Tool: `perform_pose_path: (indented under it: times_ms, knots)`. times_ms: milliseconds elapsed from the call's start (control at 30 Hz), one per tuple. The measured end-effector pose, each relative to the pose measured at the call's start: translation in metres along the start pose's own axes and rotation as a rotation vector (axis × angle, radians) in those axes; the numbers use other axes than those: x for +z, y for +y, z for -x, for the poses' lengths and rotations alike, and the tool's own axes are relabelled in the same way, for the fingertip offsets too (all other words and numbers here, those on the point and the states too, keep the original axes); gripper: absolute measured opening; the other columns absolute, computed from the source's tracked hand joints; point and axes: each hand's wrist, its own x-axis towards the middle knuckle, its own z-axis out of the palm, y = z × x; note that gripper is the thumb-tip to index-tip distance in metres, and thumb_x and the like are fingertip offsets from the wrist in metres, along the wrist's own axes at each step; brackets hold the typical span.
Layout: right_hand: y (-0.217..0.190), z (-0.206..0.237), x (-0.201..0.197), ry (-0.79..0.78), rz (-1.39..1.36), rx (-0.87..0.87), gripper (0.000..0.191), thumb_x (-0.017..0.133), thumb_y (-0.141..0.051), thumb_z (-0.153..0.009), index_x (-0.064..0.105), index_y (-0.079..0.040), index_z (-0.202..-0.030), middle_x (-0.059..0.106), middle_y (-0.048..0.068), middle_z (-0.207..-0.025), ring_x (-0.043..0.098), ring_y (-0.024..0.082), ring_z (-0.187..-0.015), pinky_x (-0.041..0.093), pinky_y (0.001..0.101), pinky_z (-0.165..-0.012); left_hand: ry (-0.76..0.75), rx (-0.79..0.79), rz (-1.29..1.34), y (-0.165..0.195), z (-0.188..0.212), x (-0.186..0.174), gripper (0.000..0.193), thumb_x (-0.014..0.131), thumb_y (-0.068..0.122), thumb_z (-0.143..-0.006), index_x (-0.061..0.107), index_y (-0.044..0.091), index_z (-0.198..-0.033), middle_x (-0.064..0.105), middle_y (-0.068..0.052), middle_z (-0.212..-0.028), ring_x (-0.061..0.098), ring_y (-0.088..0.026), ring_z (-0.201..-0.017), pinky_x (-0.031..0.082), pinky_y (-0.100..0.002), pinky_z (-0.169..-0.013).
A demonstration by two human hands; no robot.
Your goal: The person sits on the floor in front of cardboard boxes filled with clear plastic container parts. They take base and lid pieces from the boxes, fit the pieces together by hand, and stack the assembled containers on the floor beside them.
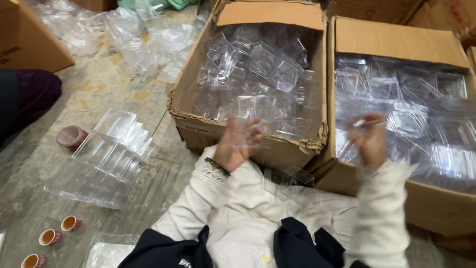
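Left hand (237,144) grips a clear rectangular plastic box piece (246,130) over the near edge of the left brown cardboard carton (184,94). Right hand (369,139), blurred, pinches a clear plastic lid piece (364,122) over the right cardboard carton (396,37). Align edges squarely; press lightly.

Soft even light (hands motion-blurred).

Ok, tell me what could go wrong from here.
1. Both hands are blurred with motion; the left hand holds a clear plastic piece and the right hand another, so a thin piece could slip from the grip or crack.
2. The stack of clear boxes on the floor leans in steps and might slide.
3. The small cups beside the lap could be knocked over.
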Motion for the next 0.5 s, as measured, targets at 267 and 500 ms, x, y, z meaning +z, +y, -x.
perform_pose_path:
  times_ms: [267,500]
  knots:
    - [-0.027,0.156,0.142,-0.182,-0.409,0.032,0.097,0.089,-0.046,-0.074,0.035,-0.012,-0.148,0.048,0.017,-0.147,0.051,0.035,-0.136,0.045,0.0502,-0.115,0.249,0.478,-0.940,-0.078,0.021,0.033,0.071,0.052,0.052,-0.108,0.039,0.000,-0.156,0.058,-0.015,-0.141,0.055,-0.022,-0.127,0.046,-0.038,-0.108]
    - [-0.062,0.190,0.160,-0.300,0.201,-0.286,0.094,0.091,-0.028,-0.075,0.039,-0.007,-0.150,0.043,0.020,-0.155,0.043,0.032,-0.147,0.033,0.0431,-0.123,-0.016,-0.003,-0.291,-0.039,0.068,0.018,0.077,0.063,0.056,-0.098,0.034,0.011,-0.153,0.051,-0.010,-0.148,0.049,-0.023,-0.137,0.038,-0.044,-0.118]
